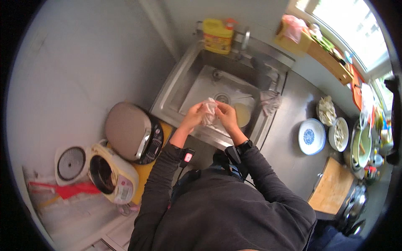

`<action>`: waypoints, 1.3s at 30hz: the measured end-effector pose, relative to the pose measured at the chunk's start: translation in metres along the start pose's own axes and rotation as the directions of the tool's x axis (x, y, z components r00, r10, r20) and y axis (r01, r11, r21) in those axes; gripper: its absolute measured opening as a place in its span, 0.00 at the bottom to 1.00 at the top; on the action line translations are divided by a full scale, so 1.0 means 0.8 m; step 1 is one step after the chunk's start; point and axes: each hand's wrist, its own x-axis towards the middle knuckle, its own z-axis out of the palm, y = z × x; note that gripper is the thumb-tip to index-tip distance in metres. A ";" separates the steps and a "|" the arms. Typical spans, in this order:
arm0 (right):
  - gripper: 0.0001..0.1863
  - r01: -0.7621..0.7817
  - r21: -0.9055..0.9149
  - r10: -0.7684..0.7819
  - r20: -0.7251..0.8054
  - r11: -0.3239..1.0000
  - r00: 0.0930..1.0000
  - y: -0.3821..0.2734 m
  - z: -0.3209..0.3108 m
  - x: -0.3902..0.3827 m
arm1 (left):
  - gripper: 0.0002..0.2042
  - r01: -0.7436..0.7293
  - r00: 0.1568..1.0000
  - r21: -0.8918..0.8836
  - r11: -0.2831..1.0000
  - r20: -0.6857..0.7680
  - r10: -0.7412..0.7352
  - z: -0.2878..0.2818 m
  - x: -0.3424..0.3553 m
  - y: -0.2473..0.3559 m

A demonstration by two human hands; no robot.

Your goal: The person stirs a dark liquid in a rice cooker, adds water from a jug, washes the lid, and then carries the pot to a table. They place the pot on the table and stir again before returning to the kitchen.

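Note:
Over the near side of a steel sink [168,95], both my hands are closed on a crumpled, limp, pinkish-white piece [210,111], whose kind I cannot make out. My left hand [193,117] grips its left side. From the right, the fingers of my right hand [227,117] pinch its edge. Just beyond my right hand, a round bowl with pale, cloudy liquid [242,113] sits in the basin, partly covered by that hand. The drain [222,98] lies behind the held piece. A greyish cloth [270,102] hangs over the sink's right rim.
Behind the basin stand a yellow jug [217,38] and a faucet [245,42]. On the right counter are a blue-patterned dish [312,136], bowls of pale food [338,134] and a cutting board [331,186]. A closed cooker [127,130] and an open rice cooker [121,180] stand left.

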 end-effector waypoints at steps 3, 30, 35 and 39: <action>0.12 0.150 -0.167 -0.148 0.025 0.974 0.989 -0.012 0.029 -0.027 | 0.21 -0.306 0.945 0.242 0.921 -0.038 0.324 -0.022 -0.047 -0.009; 0.10 0.108 -0.246 0.085 0.659 0.963 0.747 -0.012 0.297 -0.368 | 0.15 -0.331 0.727 0.561 0.759 -0.361 0.584 -0.226 -0.524 -0.139; 0.15 -0.346 0.376 0.075 0.577 0.860 0.813 0.016 0.291 -0.362 | 0.19 -0.309 0.489 0.607 0.732 -0.559 0.670 -0.224 -0.497 -0.153; 0.40 0.724 -0.297 -0.414 0.660 0.622 0.627 0.098 0.281 -0.357 | 0.30 -0.045 0.994 -0.711 0.702 0.040 0.104 -0.173 -0.460 -0.172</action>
